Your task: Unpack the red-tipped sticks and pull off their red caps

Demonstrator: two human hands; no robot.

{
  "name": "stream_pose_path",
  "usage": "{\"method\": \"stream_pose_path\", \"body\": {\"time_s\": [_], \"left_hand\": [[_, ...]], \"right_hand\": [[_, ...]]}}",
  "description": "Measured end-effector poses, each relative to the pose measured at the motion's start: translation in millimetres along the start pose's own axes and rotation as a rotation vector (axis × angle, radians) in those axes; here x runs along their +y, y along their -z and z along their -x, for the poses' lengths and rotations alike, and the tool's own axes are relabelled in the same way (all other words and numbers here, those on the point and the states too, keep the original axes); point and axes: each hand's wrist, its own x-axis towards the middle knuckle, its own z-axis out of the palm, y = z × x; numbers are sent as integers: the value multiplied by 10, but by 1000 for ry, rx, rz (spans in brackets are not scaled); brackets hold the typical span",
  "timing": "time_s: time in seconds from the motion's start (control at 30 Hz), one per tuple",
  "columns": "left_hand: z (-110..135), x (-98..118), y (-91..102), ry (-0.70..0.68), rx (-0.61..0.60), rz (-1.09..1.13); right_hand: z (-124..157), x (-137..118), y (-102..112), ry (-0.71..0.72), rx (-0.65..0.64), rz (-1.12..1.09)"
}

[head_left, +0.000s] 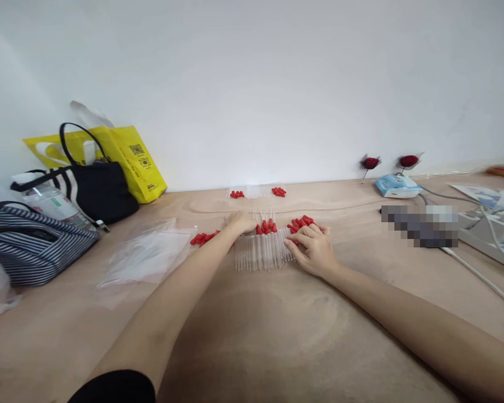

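Note:
A row of thin clear tubes [262, 253] lies side by side on the wooden table. Just beyond the row, a few tubes topped with red rubber bulbs [267, 227] point away from me. My left hand [240, 222] is at the left of these bulbs; its fingers are mostly hidden and blurred. At the row's right end, my right hand [314, 250] has curled fingers, thumb and forefinger close together by the tubes. Whatever is between them is too small to make out. Loose red bulbs lie in a right pile [301, 223] behind my right hand and a left pile [201, 238] beside my left forearm.
Flat clear plastic bags [151, 254] lie to the left. A clear bag [258, 191] with red bulbs sits by the wall. Striped bag [46, 246], black handbag [101, 190] and yellow bag [140, 162] stand left. Tissue pack [397, 186] and white cable [483, 277] are right.

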Motion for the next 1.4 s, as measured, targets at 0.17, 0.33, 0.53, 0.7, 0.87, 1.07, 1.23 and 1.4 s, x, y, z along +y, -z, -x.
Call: {"method": "stream_pose_path", "body": {"time_s": [0.17,0.33,0.53,0.7,0.87,1.07,1.23,1.4], "left_hand": [[80,-38,85,-44,67,-24],[465,-365,229,-191,232,-45],[1000,-708,33,-781,567,-96],[1150,-625,-114,-1022,713,-111],[1137,-557,-119,-966,650,-9],[1126,-579,-121,-1022,518,163],[1150,-586,-125,-1076,538,184],[1177,-588,-105,-1122,553,114]], "right_hand": [[-1,11,-14,-6,20,-13],[17,40,-41,11,48,-23],[17,-40,2,172,5,-10],[19,-161,13,341,-114,-26],[48,-165,-21,364,-93,-68],[40,-196,-21,405,-92,-107],[36,-242,-18,445,-51,-140],[59,-229,14,483,-46,-144]]}}
